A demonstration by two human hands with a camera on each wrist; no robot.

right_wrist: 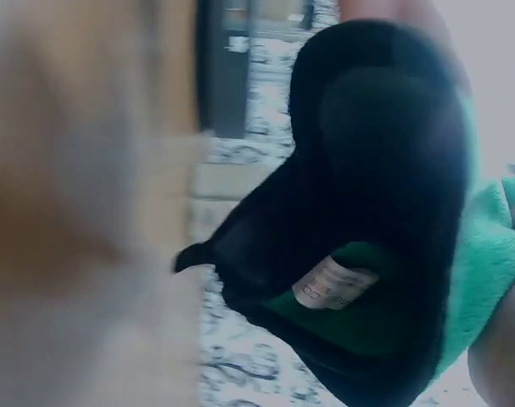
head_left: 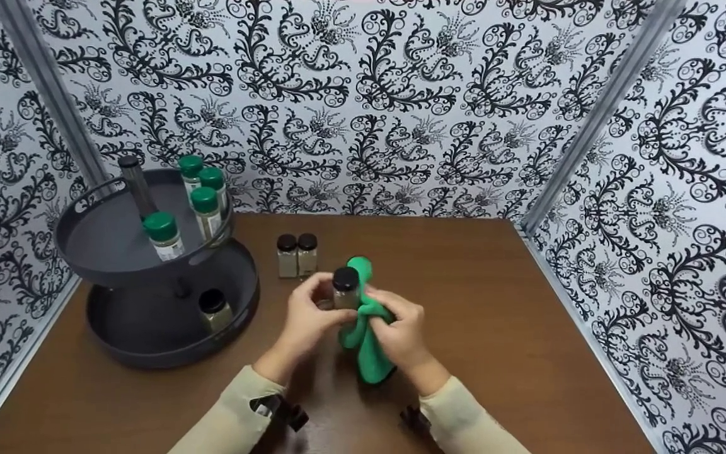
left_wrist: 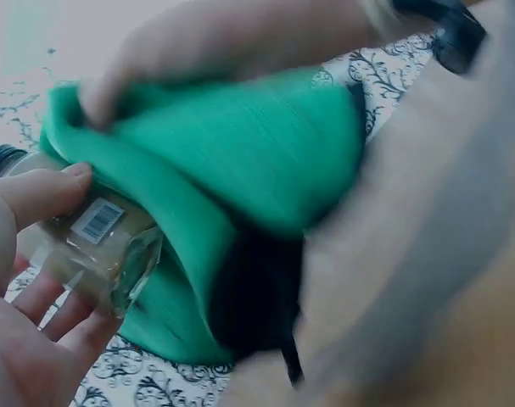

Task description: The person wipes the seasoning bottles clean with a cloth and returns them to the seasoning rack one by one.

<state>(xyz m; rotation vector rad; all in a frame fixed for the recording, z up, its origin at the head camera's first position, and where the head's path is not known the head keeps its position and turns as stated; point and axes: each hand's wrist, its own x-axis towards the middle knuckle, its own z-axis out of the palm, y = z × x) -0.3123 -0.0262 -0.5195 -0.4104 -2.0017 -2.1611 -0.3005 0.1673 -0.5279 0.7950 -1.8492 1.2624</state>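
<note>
My left hand (head_left: 308, 318) grips a clear spice jar (head_left: 345, 297) with a black lid, thumb on one side and fingers on the other. A barcode label shows on the jar's side in the left wrist view. In my right hand (head_left: 402, 328) a green cloth (head_left: 375, 359) is bunched and pressed against the jar's right side. The cloth (left_wrist: 240, 153) has a black edge and hangs in folds; in the right wrist view a white tag (right_wrist: 333, 284) shows inside its fold. Part of the jar is hidden behind the cloth.
Two black-lidded jars (head_left: 297, 255) stand together behind the hands. At left is a dark two-tier round tray (head_left: 111, 236); its upper tier carries several green-capped jars (head_left: 161, 236) and a tall dark grinder (head_left: 137, 188). One black-lidded jar (head_left: 215, 310) sits on the lower tier. Patterned walls border the table.
</note>
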